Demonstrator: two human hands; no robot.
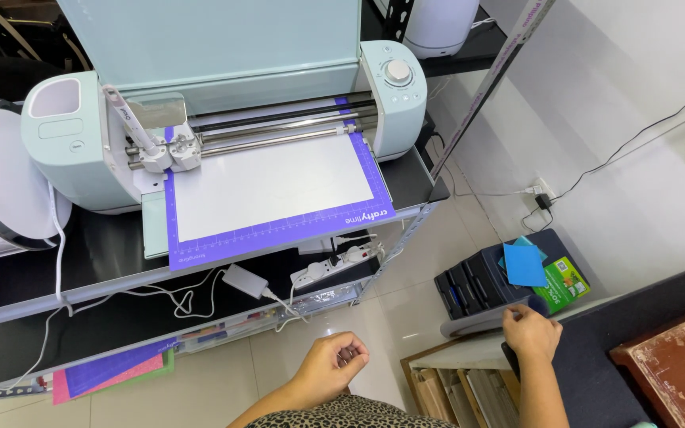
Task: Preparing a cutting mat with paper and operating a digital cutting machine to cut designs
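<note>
Nearest, at the bottom edge: left hand loosely curled, fingers folded in over the palm, grip narrow and holding nothing, hanging over the pale tiled floor. To the right, right hand reaching out to the curved grey edge of a black stacked organiser, fingertips touching that edge; grip half closed there, but cannot tell whether anything is pinched. On top of the organiser, a blue sheet, with a green packet just beside it. Beneath the right hand, a low wooden rack of upright boards; far right, a worn reddish surface.

Farther off, on the lower shelf of a metal rack: white power strip, white adapter and loose white cables. On the black upper shelf, a mint-green cutting machine, lid raised, with a purple cutting mat carrying a white sheet fed under its rollers. Left of the machine, a round white device. Beyond, a wall socket with black cables plugged in.
</note>
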